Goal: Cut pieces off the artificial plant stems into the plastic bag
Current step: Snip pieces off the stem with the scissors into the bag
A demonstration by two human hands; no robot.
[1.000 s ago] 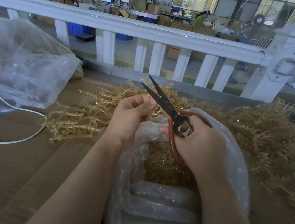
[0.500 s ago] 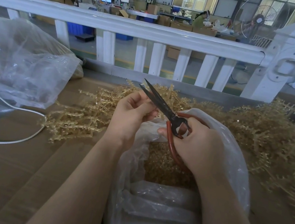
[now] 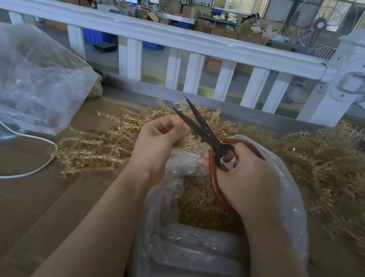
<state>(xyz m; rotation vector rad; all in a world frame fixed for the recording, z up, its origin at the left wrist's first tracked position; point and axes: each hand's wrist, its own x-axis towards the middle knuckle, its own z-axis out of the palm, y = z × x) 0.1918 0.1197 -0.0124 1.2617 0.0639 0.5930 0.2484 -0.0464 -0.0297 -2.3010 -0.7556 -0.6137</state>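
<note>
scissors [image 3: 205,130]: black blades, red-brown loop handles. artificial plant stems [image 3: 332,169]: pale gold-tan, semi-translucent, uniform in colour across the pile. plastic bag [image 3: 288,196]: clear with a milky white haze; cut pieces [image 3: 201,205] inside show the same gold-tan. second bag [image 3: 24,76], left: clear, greyish-white sheen. cable [image 3: 32,168]: white. work surface [image 3: 4,216]: plain brown cardboard, no print. railing [image 3: 160,34]: glossy white, post included. background: blue crates [image 3: 92,35] beyond the railing, green-grey floor with a yellow stripe, brown cartons.
</note>
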